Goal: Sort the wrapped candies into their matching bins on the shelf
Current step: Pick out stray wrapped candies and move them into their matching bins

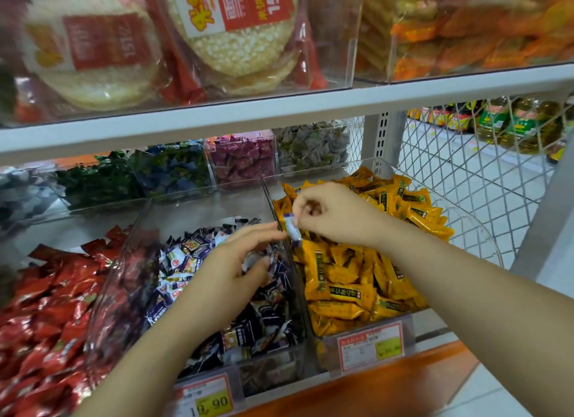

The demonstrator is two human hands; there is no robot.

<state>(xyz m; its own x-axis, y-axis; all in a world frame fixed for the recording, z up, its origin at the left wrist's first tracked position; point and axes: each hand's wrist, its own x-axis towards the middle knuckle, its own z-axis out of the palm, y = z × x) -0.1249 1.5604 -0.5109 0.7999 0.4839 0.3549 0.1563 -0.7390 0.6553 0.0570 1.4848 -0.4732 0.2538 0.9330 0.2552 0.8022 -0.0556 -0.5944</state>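
My right hand (335, 214) pinches a purple and white wrapped candy (292, 228) above the divider between two clear bins. The candy hangs from my fingertips over the edge of the yellow candy bin (357, 280). My left hand (236, 270) lies over the purple and white candy bin (192, 261), fingers stretched toward the hanging candy and just short of it; I cannot tell whether the thumb touches the candies below. A bin of red candies (52, 298) stands at the left.
Smaller clear bins of green (96, 180), blue (174, 168), pink (242, 158) and grey-green (313, 146) candies line the back of the shelf. An upper shelf (279, 106) with rice cakes overhangs. Price tags (369, 345) front the bins. A wire mesh panel (466, 168) closes the right side.
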